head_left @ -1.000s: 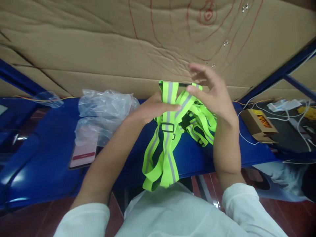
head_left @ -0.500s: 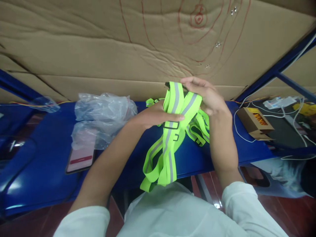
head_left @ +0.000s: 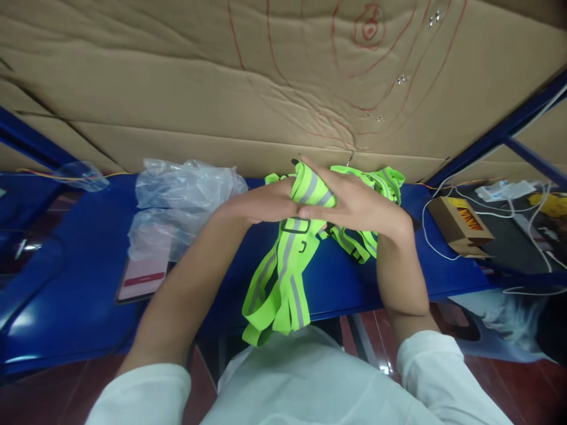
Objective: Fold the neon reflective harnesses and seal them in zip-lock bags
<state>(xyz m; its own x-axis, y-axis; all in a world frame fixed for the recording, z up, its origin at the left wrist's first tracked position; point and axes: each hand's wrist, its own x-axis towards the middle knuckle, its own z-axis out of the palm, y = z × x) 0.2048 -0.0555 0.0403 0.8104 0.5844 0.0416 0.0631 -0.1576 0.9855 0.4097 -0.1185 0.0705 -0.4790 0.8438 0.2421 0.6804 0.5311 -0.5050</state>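
A neon green reflective strap harness (head_left: 287,260) with grey stripes and black buckles hangs in folds above the blue table. My left hand (head_left: 274,200) is closed around its upper part, the thumb lying across the front of the bands. From the right, my right hand (head_left: 361,200) clasps the folded top between thumb and fingers, close against the left hand. Some of its fingers are hidden behind the straps. More green reflective straps (head_left: 390,183) lie on the table behind and below my right hand.
Clear plastic bags (head_left: 186,183) lie on the blue table (head_left: 354,289) at left, partly covering a phone (head_left: 142,277). An open cardboard box (head_left: 460,227) and white cables (head_left: 425,230) are at right. A cardboard sheet (head_left: 177,82) with red drawn lines rises behind.
My right hand has come down and left from beside the harness's top and now grips it next to my left hand. The harness's hanging end has shifted slightly left.
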